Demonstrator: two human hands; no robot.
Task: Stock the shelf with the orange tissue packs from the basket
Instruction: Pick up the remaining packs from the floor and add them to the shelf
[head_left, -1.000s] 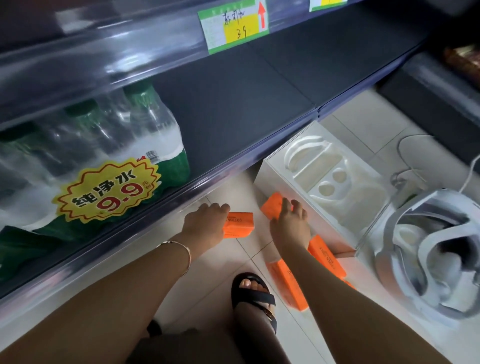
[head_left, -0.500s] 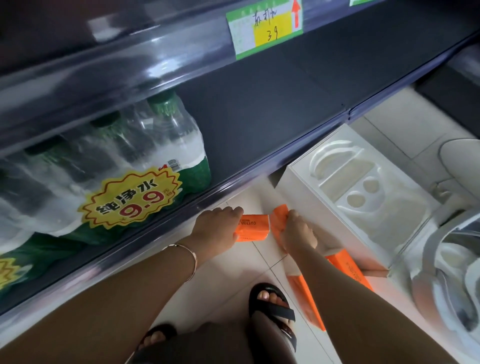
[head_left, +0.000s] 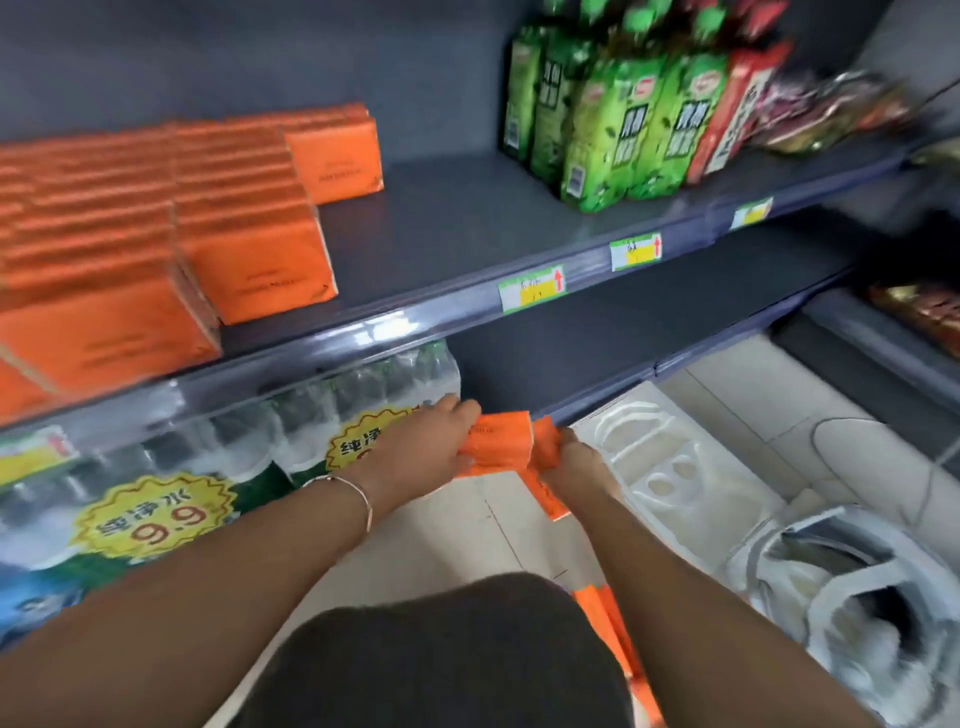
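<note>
Grey shelf (head_left: 467, 223) carries orange tissue packs (head_left: 260, 260) and green cartons (head_left: 613, 130).

Smeared by motion, clipped at the edges

At nine o'clock the shelved orange packs (head_left: 260, 260) smear together and run off the left edge, print unreadable. At one o'clock the green cartons (head_left: 618, 130) lose their tops to the upper edge; the packets (head_left: 831, 109) at two o'clock are too blurred to tell. Writing on the price tag (head_left: 531, 287) is too small to read. The left hand (head_left: 426, 452) and right hand (head_left: 576, 467), gripping the held orange packs (head_left: 501, 441), cover them in part, so their count is unclear; the left hand hides part of the yellow sticker (head_left: 358, 441) on the water bottle packs (head_left: 322, 410). At five o'clock floor packs (head_left: 597, 618) lie partly behind the right forearm (head_left: 675, 597); a white object (head_left: 841, 566) is blurred and cut by the lower edge.
</note>
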